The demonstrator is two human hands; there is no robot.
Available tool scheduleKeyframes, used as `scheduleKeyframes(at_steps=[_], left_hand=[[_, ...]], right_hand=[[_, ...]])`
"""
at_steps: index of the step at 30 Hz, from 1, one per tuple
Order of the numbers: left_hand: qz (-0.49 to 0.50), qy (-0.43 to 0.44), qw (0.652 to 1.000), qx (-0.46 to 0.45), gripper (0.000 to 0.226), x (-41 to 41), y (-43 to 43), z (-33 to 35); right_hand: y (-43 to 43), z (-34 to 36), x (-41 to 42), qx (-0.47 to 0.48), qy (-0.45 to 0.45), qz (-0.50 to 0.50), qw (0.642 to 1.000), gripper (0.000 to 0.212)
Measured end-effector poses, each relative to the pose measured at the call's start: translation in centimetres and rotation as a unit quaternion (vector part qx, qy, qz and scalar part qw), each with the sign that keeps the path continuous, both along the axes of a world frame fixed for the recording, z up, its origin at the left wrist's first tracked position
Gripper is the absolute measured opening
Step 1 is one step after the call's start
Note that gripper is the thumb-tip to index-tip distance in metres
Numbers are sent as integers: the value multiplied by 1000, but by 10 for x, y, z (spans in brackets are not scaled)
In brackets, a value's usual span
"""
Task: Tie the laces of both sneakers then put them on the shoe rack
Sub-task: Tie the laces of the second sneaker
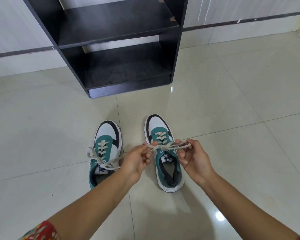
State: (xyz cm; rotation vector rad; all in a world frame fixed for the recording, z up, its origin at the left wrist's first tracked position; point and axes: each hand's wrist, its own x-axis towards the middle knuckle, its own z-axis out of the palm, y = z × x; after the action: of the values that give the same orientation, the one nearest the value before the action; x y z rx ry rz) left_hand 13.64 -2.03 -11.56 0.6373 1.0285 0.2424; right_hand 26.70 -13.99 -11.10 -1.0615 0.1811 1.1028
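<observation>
Both hands pinch the right sneaker's (164,153) laces (168,146), left hand (137,160) and right hand (194,158) pulling apart. The left sneaker (105,153) lies untied beside it on the floor (232,101), near the black shoe rack (118,45).

Glossy floor tiles (232,101), matt dark rack (118,30) perhaps laminated wood, flat woven laces (164,146).

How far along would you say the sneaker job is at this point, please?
Nothing looks finished. In hand: the left hand and right hand pull the lace ends across the right sneaker. Left: the left sneaker lies with loose laces, and both shoes are on the floor, with no shoes on the visible shelves of the shoe rack.
</observation>
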Motion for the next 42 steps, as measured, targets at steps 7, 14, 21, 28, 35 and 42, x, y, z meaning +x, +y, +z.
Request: scheduleKeyframes(at_steps=[7, 14, 21, 28, 35, 42], left_hand=[[-21, 85, 989, 122, 9, -3, 5, -11], [0, 118, 981, 156, 7, 3, 6, -15], [4, 130, 978, 163, 10, 3, 4, -14], [-2, 127, 979, 158, 8, -1, 2, -8], [-196, 154, 856, 453, 42, -46, -16, 3], [-239, 240, 693, 637, 37, -97, -27, 6]], right_hand=[[-1, -10, 11, -113, -49, -24, 992, 29], [-4, -15, 16, -139, -22, -44, 989, 29], [-10, -25, 15, -159, -19, -25, 987, 29], [-12, -19, 15, -190, -99, 23, 977, 29], [-30, 34, 7, -336, -642, 323, 609, 25], [-41, 35, -23, -403, -616, 547, 397, 55]])
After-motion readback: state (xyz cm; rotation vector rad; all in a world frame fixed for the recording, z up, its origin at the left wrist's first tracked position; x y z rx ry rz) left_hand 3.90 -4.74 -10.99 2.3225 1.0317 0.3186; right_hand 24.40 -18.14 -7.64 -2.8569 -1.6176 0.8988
